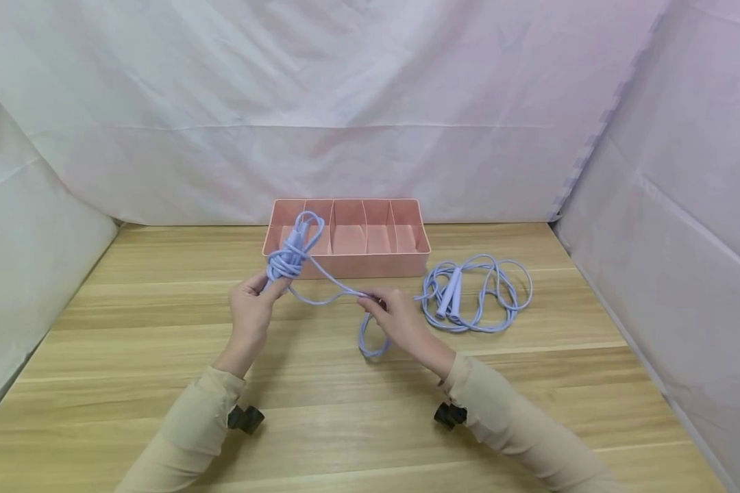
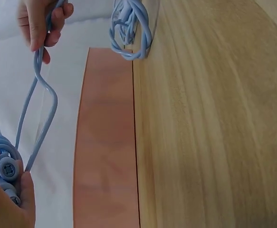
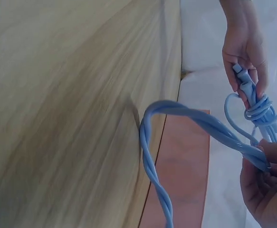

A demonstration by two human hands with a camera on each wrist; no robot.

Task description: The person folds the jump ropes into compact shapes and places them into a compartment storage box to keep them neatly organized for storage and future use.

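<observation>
My left hand (image 1: 251,311) grips a blue jump rope (image 1: 288,259) by its two handles, with cord wound several times around them and a loop standing at the top. In the left wrist view the round handle ends (image 2: 8,168) poke out between thumb and fingers. Two strands run from the bundle to my right hand (image 1: 397,318), which pinches them between thumb and fingers. Below that hand a twisted loop of the cord (image 3: 176,108) hangs free. Part of the handles is hidden by the wraps.
Behind the hands stands a pink divided box (image 1: 364,266) with several compartments. To its right, a second blue jump rope (image 1: 496,327) lies loosely coiled on the wooden table (image 1: 129,356), its two handles side by side. White cloth (image 1: 345,103) surrounds the table at the back and sides.
</observation>
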